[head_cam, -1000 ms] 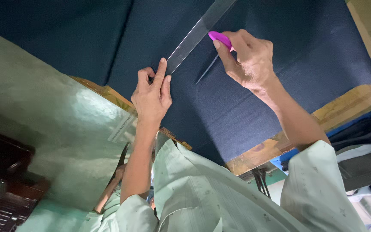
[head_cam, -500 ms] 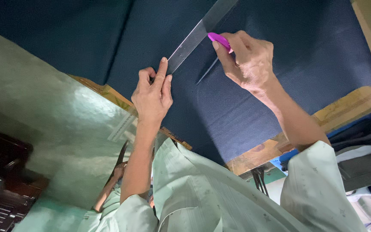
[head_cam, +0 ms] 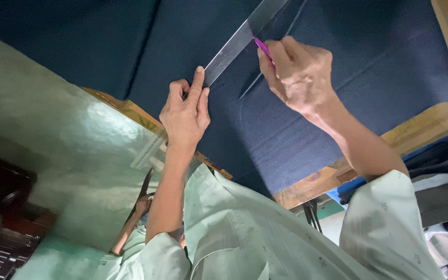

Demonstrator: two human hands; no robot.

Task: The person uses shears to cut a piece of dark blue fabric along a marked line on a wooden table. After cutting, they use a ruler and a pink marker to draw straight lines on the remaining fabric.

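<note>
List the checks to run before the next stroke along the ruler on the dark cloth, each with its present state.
1. Left hand presses down the near end of the metal ruler: ok.
2. Right hand grips the pink marking tool: ok.
3. Tool tip sits against the ruler edge: cannot tell, the fingers hide it.
4. Dark blue cloth lies flat beside the ruler: ok, only faint creases.
5. Cloth fully on the wooden table: not ok, the near edge hangs over.
</note>
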